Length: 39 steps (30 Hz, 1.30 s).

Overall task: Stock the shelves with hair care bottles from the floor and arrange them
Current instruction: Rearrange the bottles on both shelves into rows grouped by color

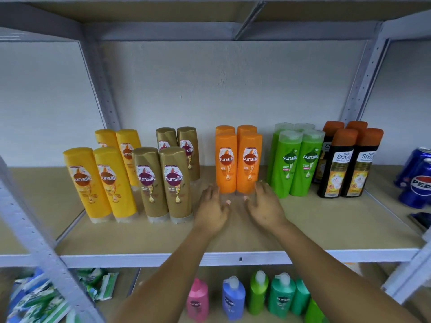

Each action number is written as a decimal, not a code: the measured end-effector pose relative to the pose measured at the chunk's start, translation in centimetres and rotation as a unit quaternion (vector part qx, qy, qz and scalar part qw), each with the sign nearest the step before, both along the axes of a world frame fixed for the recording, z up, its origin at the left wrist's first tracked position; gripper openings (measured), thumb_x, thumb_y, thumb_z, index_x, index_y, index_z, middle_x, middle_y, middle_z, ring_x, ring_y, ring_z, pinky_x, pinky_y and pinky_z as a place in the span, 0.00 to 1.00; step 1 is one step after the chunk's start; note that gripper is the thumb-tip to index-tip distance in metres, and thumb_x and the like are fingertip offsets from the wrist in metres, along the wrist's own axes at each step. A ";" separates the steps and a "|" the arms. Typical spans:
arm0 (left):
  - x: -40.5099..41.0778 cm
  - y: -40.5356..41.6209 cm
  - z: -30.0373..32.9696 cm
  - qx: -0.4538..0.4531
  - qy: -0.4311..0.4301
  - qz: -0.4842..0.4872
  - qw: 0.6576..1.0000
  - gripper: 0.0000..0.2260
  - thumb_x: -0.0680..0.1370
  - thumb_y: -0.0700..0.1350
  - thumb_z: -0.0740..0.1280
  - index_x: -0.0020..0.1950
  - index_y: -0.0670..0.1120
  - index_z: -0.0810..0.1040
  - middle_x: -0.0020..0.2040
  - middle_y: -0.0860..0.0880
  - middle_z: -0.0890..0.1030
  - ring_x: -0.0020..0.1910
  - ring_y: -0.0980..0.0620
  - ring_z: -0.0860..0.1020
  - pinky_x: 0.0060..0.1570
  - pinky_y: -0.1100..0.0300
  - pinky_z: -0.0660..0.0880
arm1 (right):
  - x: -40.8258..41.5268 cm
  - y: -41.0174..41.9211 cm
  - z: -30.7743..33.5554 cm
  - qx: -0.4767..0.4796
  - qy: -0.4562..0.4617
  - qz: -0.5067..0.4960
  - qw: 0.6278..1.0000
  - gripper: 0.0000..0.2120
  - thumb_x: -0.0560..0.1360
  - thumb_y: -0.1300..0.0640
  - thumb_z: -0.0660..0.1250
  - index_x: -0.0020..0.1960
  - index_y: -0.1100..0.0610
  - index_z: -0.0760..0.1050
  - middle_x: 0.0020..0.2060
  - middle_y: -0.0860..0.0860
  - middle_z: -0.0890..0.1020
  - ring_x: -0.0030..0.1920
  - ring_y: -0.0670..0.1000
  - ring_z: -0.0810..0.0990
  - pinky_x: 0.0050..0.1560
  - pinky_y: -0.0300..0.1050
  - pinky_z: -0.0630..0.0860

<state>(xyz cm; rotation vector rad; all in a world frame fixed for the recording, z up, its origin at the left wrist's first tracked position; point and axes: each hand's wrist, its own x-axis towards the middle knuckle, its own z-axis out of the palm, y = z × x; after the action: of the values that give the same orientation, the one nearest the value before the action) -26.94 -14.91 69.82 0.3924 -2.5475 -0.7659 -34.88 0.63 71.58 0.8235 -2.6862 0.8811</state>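
Now, step: squaring the orange plastic Sunsilk bottles (238, 159) at shelf centre.
Hands: left hand (213, 206) and right hand (264, 203) released, fingertips at the bottle bases.
Next: probably nudging them level with the yellow Sunsilk bottles (100, 180) at nine o'clock.

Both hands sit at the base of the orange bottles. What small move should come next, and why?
Probably ease the orange bottles slightly back and square. The left hand and right hand flank their clear caps with relaxed fingers, and the group's front sits roughly level with the green bottles.

Orange bottles (238, 160), green bottles (296, 159).
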 end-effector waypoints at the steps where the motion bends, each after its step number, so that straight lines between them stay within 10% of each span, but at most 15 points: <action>1: 0.6 0.1 0.0 -0.025 -0.016 0.001 1.000 0.28 0.81 0.54 0.58 0.77 0.45 0.55 0.77 0.45 0.58 0.76 0.45 0.55 0.74 0.51 0.56 | 0.6 0.0 0.0 0.036 0.014 -0.009 0.999 0.32 0.74 0.39 0.55 0.71 0.58 0.64 0.69 0.59 0.69 0.70 0.61 0.65 0.68 0.56 0.65; 8: 4.8 1.2 0.1 -0.097 -0.054 0.013 0.994 0.27 0.81 0.54 0.56 0.76 0.43 0.58 0.76 0.44 0.61 0.75 0.46 0.57 0.74 0.51 0.54 | 5.3 0.8 0.1 0.095 0.030 -0.005 0.995 0.42 0.67 0.33 0.39 0.70 0.58 0.64 0.71 0.57 0.67 0.72 0.57 0.63 0.70 0.53 0.59; 23: 16.0 -2.9 1.0 -0.063 -0.023 0.129 0.989 0.25 0.80 0.52 0.59 0.74 0.42 0.62 0.75 0.44 0.63 0.75 0.45 0.58 0.73 0.51 0.54 | 13.7 -3.4 1.0 0.073 0.019 0.103 0.992 0.26 0.79 0.45 0.57 0.70 0.60 0.64 0.68 0.58 0.69 0.69 0.58 0.66 0.68 0.52 0.61; 35: 14.4 -11.2 1.6 0.067 0.062 0.094 0.991 0.30 0.78 0.49 0.65 0.76 0.43 0.57 0.73 0.43 0.65 0.73 0.44 0.62 0.69 0.53 0.61 | 13.9 -11.9 2.1 -0.180 -0.122 0.097 0.971 0.20 0.75 0.53 0.68 0.66 0.53 0.70 0.58 0.48 0.78 0.57 0.45 0.75 0.55 0.38 0.68; 39: 13.2 -12.0 1.5 0.198 0.117 0.045 0.972 0.27 0.78 0.44 0.65 0.75 0.45 0.60 0.69 0.49 0.71 0.68 0.50 0.70 0.64 0.60 0.66 | 13.4 -13.6 1.1 -0.275 -0.191 0.073 0.940 0.18 0.74 0.57 0.70 0.62 0.50 0.71 0.55 0.47 0.80 0.56 0.48 0.79 0.60 0.49 0.76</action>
<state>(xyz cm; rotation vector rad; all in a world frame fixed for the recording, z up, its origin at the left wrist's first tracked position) -13.74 -26.94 71.28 0.5053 -2.1389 -1.2125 -21.53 -12.93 72.63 0.7780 -2.4585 1.8835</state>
